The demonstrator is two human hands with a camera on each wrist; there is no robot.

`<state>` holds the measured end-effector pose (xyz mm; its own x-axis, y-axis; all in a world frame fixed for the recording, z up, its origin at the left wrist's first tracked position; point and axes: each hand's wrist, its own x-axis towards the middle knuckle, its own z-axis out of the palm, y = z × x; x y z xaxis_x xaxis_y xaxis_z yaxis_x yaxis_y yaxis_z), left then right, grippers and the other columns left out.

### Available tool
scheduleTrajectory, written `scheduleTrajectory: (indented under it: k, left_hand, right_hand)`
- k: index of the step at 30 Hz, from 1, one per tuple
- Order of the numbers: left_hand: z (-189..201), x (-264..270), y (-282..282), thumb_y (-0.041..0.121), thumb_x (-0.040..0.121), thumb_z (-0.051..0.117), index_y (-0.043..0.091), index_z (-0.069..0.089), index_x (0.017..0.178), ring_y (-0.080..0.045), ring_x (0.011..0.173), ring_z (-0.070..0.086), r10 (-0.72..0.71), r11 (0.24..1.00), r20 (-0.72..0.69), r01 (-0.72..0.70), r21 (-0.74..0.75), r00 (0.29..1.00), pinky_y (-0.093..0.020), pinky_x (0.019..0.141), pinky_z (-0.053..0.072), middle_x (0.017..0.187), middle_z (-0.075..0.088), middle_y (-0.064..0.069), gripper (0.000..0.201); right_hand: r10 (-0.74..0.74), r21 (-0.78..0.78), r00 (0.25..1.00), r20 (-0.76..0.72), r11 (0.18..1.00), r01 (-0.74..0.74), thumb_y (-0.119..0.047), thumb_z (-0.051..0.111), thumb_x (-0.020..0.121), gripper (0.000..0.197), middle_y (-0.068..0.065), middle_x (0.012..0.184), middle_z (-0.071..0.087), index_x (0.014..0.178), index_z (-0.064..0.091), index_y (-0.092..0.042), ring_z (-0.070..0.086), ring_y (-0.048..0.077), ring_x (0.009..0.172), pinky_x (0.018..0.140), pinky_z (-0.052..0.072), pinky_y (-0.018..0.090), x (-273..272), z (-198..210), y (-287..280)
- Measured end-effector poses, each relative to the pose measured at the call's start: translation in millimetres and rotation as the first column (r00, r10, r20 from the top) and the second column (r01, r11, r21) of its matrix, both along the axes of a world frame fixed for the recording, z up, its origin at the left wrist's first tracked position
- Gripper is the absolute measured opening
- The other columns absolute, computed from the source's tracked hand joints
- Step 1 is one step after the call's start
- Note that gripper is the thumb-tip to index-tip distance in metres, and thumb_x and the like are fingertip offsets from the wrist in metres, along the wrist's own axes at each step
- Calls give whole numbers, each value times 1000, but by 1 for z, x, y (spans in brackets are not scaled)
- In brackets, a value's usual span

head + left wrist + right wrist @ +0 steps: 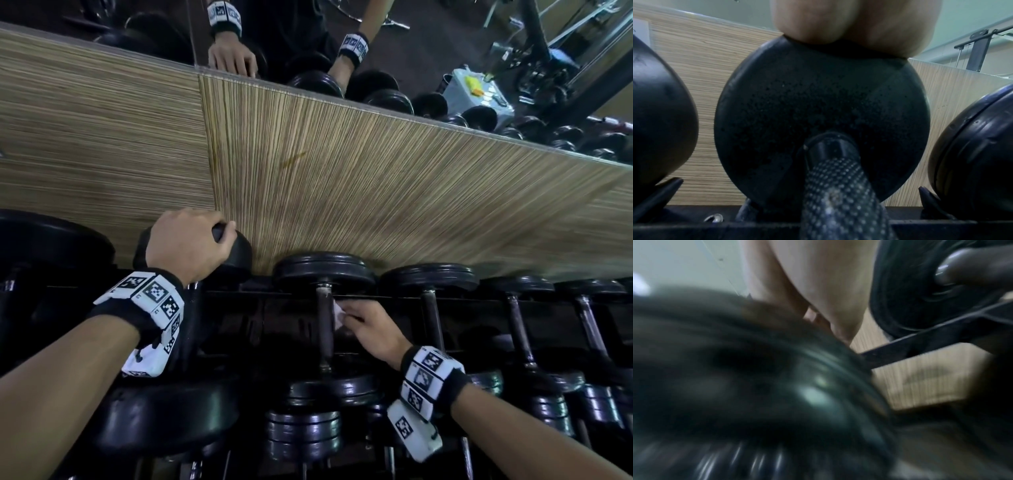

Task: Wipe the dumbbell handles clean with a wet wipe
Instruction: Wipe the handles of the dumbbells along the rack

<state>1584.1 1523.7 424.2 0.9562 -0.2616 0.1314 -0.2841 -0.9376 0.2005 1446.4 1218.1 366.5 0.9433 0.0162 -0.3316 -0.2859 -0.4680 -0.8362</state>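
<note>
Right hand (371,330) pinches the wet wipe (339,313) against the handle (324,329), left hand (186,245) gripping a dumbbell head (236,253); wrap fully, stroke lengthwise.

blurred dumbbell plate (760,386), fingers (824,288), rack bar (931,339)
</note>
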Motion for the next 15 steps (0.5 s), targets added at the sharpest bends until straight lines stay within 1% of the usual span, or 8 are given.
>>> scheduleTrajectory:
  k: [2,3,6,8,10,12,13,15]
  left_hand:
    - [-1,1,-1,51,90,31,17,71,92,-30,86,64,4,1000,-5,-4,5,1000,-41,79,44,88,73,-4,53]
    - [-1,1,-1,52,90,30,17,72,92,-30,85,64,6,1000,-5,-6,6,1000,-41,79,44,88,73,-4,54]
    - [-1,0,-1,51,90,31,18,72,91,-30,83,64,6,1000,-4,-6,4,1000,-41,78,45,85,73,-4,53]
    - [-1,0,-1,52,90,31,18,72,92,-31,83,64,7,1000,-1,-7,-1,1000,-41,78,45,85,73,-4,53]
    - [-1,-1,-1,51,90,32,18,72,91,-31,83,64,5,1000,2,-5,-9,1000,-41,79,45,85,73,-5,52]
    - [0,-1,-1,51,89,34,18,73,90,-31,82,64,18,1000,10,-18,-26,1000,-41,79,44,83,72,-4,51]
    - [-1,-1,-2,51,88,34,19,73,90,-31,82,64,22,999,10,-21,-32,1000,-41,78,44,82,72,-4,51]
    - [-1,-1,-2,52,88,33,19,73,89,-31,81,64,25,999,4,-25,-28,1000,-41,78,44,82,72,-4,52]
  right_hand:
    - [-24,15,999,-33,1000,25,2,56,99,23,-1,103,75,113,71,-7,67,3,92,76,51,22,-12,-4,-6]
    - [-29,7,999,-30,1000,30,1,56,99,22,-1,102,75,113,71,-6,67,1,90,77,51,21,-12,-5,-6]
    - [-5,-35,1000,16,999,5,2,54,99,21,-9,98,71,112,70,-1,64,-4,90,88,50,20,4,-7,4]
    - [24,-46,999,31,999,-22,3,53,99,21,-8,100,70,110,70,0,63,-2,95,94,49,23,10,-4,7]
    - [40,-25,999,0,999,-40,5,55,98,20,-10,97,71,105,72,-4,65,-3,94,92,48,19,2,0,3]
    - [63,-3,997,-40,998,-63,5,57,97,26,-12,92,74,99,72,-16,67,-3,94,90,49,17,-13,2,-5]
    - [72,5,996,-50,997,-72,4,57,97,27,-13,92,75,98,72,-19,68,-3,95,91,49,17,-19,3,-6]
    - [50,-10,998,-38,999,-50,2,57,97,22,-5,99,76,102,72,-13,67,-1,96,91,49,17,-17,0,-2]
